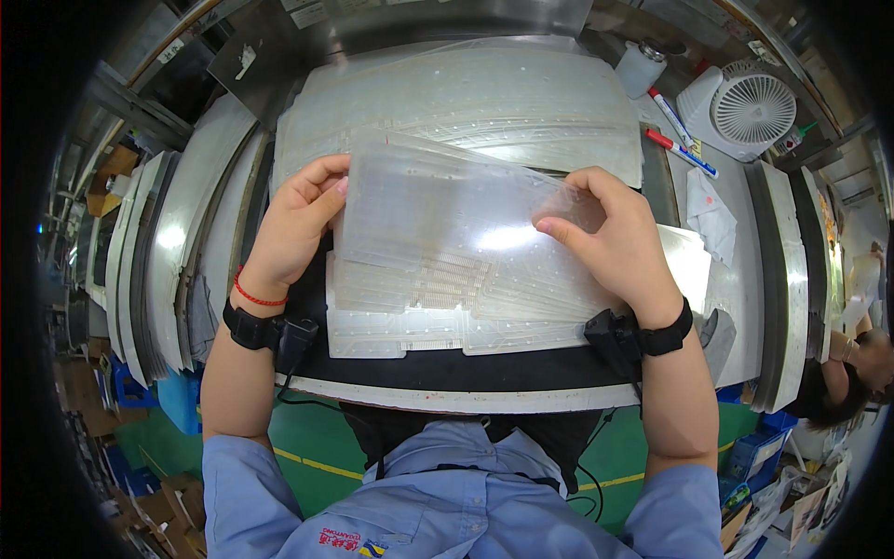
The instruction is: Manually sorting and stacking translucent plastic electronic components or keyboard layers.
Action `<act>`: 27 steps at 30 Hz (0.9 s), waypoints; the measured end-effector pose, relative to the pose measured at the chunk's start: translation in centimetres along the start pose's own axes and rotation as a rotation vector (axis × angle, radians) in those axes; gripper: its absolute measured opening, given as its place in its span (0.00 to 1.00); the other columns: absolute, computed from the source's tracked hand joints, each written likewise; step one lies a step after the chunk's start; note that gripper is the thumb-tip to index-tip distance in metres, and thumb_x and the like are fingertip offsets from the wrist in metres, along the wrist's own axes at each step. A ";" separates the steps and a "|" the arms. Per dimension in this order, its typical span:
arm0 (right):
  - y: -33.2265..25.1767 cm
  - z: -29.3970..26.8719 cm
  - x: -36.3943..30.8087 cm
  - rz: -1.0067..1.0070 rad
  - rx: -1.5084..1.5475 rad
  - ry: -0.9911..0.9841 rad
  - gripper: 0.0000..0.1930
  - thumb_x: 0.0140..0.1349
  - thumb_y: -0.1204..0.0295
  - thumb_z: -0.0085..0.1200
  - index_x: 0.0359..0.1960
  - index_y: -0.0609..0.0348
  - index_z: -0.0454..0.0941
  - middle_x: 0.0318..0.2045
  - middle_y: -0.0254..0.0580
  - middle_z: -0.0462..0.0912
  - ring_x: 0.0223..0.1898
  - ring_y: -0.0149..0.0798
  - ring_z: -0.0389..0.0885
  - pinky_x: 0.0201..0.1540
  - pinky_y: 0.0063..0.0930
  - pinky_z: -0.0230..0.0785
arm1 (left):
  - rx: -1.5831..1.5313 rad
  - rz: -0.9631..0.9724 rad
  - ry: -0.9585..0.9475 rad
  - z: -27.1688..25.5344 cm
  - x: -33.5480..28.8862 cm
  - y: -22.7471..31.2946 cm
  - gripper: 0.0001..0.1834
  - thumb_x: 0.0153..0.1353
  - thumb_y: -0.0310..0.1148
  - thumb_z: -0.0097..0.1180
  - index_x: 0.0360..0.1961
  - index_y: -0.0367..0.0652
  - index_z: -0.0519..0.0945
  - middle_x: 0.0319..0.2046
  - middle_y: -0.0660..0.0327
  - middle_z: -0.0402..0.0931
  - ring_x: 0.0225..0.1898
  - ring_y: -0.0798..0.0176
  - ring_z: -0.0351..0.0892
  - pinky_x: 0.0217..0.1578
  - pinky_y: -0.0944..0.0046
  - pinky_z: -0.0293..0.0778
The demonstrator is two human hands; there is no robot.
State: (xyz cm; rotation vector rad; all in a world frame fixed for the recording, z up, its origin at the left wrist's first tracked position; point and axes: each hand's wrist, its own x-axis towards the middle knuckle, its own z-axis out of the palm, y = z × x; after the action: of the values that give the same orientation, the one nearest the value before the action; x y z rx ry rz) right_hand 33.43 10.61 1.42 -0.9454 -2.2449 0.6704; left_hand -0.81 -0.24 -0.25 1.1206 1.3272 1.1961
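Between my two hands is a clear plastic sheet (pixel 419 200), tilted, with light glinting off its right half. My left hand (pixel 303 219) pinches its left edge between thumb and fingers. At the right edge my right hand (pixel 610 233) grips it, thumb on top and fingers showing through behind. Below it, similar clear sheets (pixel 372 335) with small dots and printed line patterns lie fanned out on the black work mat (pixel 447 371). How many sheets my hands hold together cannot be made out.
Behind, a wide stack of translucent sheets (pixel 447 79) lies on the bench. To the right are markers (pixel 680 152), a white fan (pixel 745 107), a bottle (pixel 641 67) and a crumpled white cloth (pixel 710 210). Upright panels (pixel 172 233) stand at left. Another person (pixel 843 373) is at far right.
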 end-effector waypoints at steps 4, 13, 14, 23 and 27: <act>0.2 0.1 0.0 -0.012 -0.007 0.007 0.21 0.50 0.63 0.73 0.39 0.64 0.79 0.35 0.52 0.83 0.38 0.51 0.82 0.44 0.36 0.74 | 0.144 0.140 0.058 0.2 -0.1 0.0 0.14 0.74 0.29 0.49 0.56 0.36 0.78 0.47 0.61 0.82 0.47 0.70 0.80 0.50 0.69 0.75; -0.1 0.1 0.1 0.032 0.036 -0.008 0.20 0.50 0.65 0.73 0.38 0.65 0.78 0.34 0.52 0.83 0.37 0.51 0.82 0.43 0.35 0.74 | 0.235 0.257 0.077 0.7 -0.7 1.0 0.14 0.74 0.29 0.50 0.55 0.33 0.78 0.43 0.59 0.83 0.43 0.69 0.82 0.45 0.69 0.78; 0.2 0.2 0.1 -0.016 0.007 0.017 0.20 0.50 0.65 0.73 0.38 0.65 0.78 0.34 0.51 0.83 0.37 0.51 0.82 0.43 0.36 0.74 | 0.213 0.135 0.057 0.6 -0.7 1.2 0.14 0.74 0.29 0.49 0.56 0.33 0.77 0.42 0.60 0.84 0.41 0.70 0.82 0.43 0.70 0.79; 0.2 0.3 0.1 0.019 0.020 0.021 0.20 0.49 0.66 0.74 0.37 0.64 0.78 0.34 0.49 0.82 0.37 0.49 0.81 0.43 0.35 0.73 | 0.098 0.021 0.073 0.9 -0.3 0.5 0.16 0.75 0.32 0.48 0.58 0.35 0.75 0.37 0.65 0.83 0.34 0.78 0.79 0.34 0.75 0.75; 0.0 -0.1 0.0 -0.004 0.028 0.065 0.20 0.48 0.67 0.74 0.39 0.63 0.79 0.34 0.47 0.82 0.37 0.47 0.81 0.43 0.34 0.73 | 0.076 -0.158 -0.029 0.5 -0.4 0.7 0.16 0.75 0.32 0.49 0.58 0.36 0.76 0.35 0.67 0.82 0.29 0.79 0.76 0.29 0.76 0.73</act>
State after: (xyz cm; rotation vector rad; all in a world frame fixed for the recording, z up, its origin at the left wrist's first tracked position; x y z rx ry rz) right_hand 33.47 10.61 1.49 -0.9350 -2.1744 0.6584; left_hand -0.23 -0.51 0.47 1.0618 1.4219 1.0180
